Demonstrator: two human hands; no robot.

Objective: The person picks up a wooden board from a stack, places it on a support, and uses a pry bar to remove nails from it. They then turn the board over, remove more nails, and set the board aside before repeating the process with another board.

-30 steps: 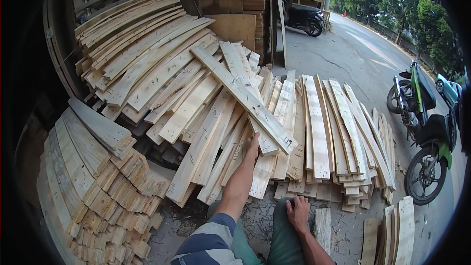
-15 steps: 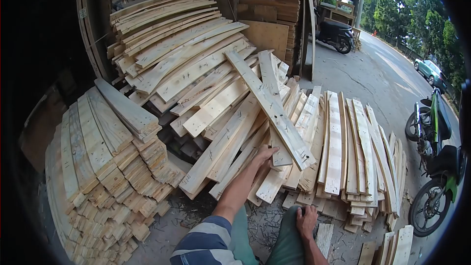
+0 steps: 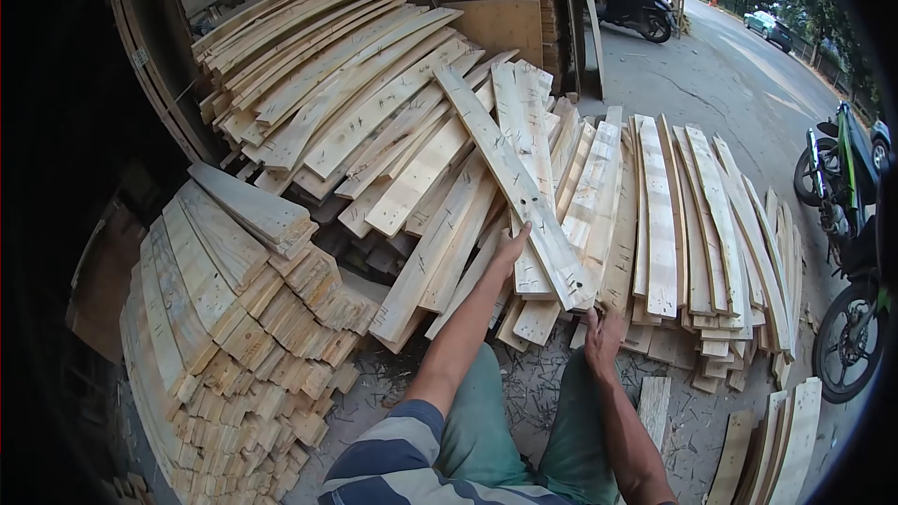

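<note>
A long pale wooden plank (image 3: 510,168) with nails and dark holes lies diagonally across the other boards, its near end toward me. My left hand (image 3: 512,248) is closed on its left edge, thumb up against the side and fingers partly hidden beneath. Just below the plank's near end is my right hand (image 3: 606,332), fingers apart, with the fingertips right at the end corner. Under the plank lies another nailed board (image 3: 531,281), beside my left hand.
A stack of boards (image 3: 220,309) stands at left, with a nail-studded heap (image 3: 374,131) behind. More boards (image 3: 659,234) lie at right, beyond them a motorcycle (image 3: 842,318). Loose nails (image 3: 538,393) litter the ground. A few planks (image 3: 781,440) stand at lower right.
My left hand has gone from the board underneath up to the edge of the diagonal plank. My right hand has risen from my knee to that plank's near end. The view has shifted.
</note>
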